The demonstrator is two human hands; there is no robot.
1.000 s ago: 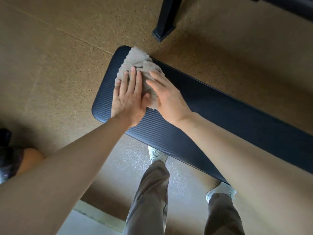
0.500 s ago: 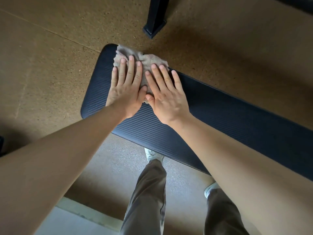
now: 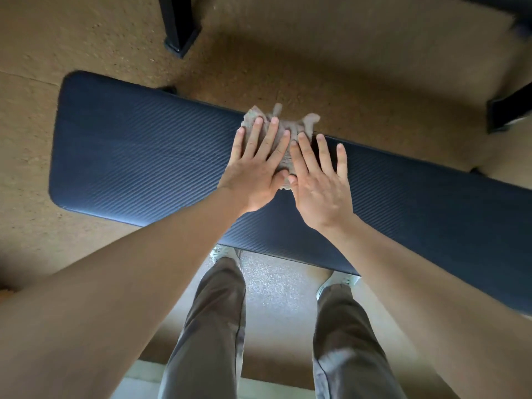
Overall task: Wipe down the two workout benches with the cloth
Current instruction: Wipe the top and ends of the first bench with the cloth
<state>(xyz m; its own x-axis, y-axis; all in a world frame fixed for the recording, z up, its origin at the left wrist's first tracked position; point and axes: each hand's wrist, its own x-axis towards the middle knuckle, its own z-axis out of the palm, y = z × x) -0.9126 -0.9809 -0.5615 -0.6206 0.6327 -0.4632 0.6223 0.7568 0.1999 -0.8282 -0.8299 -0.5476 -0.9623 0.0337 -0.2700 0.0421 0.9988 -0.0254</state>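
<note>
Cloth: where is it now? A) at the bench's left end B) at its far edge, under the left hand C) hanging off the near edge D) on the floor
B: the cloth bunches at the far edge of the bench beneath the left hand, fingers flat.

You have nothing to read here: no text, label, brand, number or sign shows on the ribbed dark pad of the counter (image 3: pixel 144 156), on the grey cloth (image 3: pixel 283 125), or on the floor (image 3: pixel 359 82).
</note>
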